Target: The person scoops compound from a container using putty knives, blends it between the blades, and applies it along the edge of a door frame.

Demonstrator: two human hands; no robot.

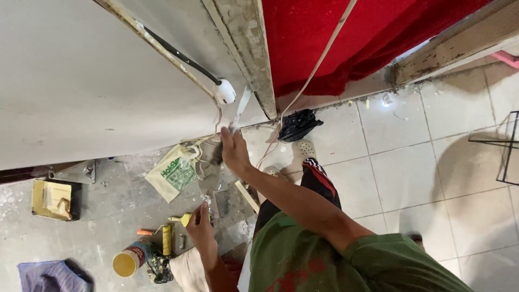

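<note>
My right hand [235,151] reaches up to the pale wall [81,81] and grips a narrow putty knife [240,108], its white blade against the wall's corner edge. Just left of the blade are a white plug [225,92] and its black cable [178,54]. Lower down, my left hand [200,227] holds a wide flat scraper [211,189] smeared with grey filler. My leg in dark trousers and a pale sandal [304,148] stand on the tiled floor below.
On the dusty tiles lie a white-and-green bag [173,173], a can with a yellow lid [130,262], a yellow-handled tool [166,238], a yellow box [51,199], a blue cloth [51,276] and a black plastic bag [297,124]. A red curtain [351,38] hangs at the doorway. A wire frame [508,146] stands far right.
</note>
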